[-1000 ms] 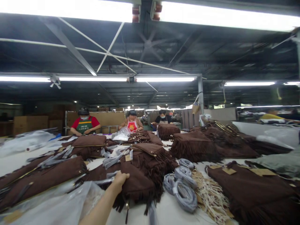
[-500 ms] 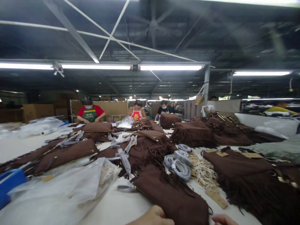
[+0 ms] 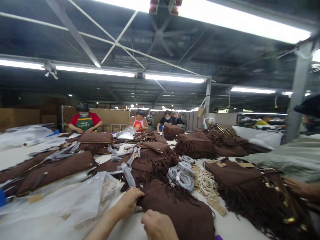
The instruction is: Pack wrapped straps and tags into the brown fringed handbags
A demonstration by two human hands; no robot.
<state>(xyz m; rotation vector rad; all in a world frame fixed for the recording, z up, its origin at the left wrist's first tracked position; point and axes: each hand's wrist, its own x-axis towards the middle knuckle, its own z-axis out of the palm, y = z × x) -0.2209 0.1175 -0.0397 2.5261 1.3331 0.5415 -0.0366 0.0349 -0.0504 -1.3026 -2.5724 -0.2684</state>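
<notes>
A brown fringed bag [image 3: 180, 213] lies flat on the white table in front of me, its fringe at the far edge. At its far left corner, my left hand [image 3: 128, 201] is closed, fingertips pinching the bag's edge. My right hand [image 3: 158, 225] is curled shut by the bag's near left side; what its fingers hold is hidden. Between the hands a small grey, shiny bit shows, too unclear to name. Just beyond my left hand lies a strap in grey wrapping [image 3: 128, 175].
Coiled wrapped straps [image 3: 185, 178], white strings [image 3: 205, 180] and a cardboard tag [image 3: 217, 206] lie beyond the bag. Plastic sheeting [image 3: 65, 200] covers the left. Fringed bags [image 3: 237, 183] are heaped right, where another person's arm [image 3: 303, 189] reaches in. Several co-workers stand opposite.
Both hands have moved leftward to the bag's left end; the right hand came across from beyond its right end. The view has swung right, and another person's arm now shows at the right.
</notes>
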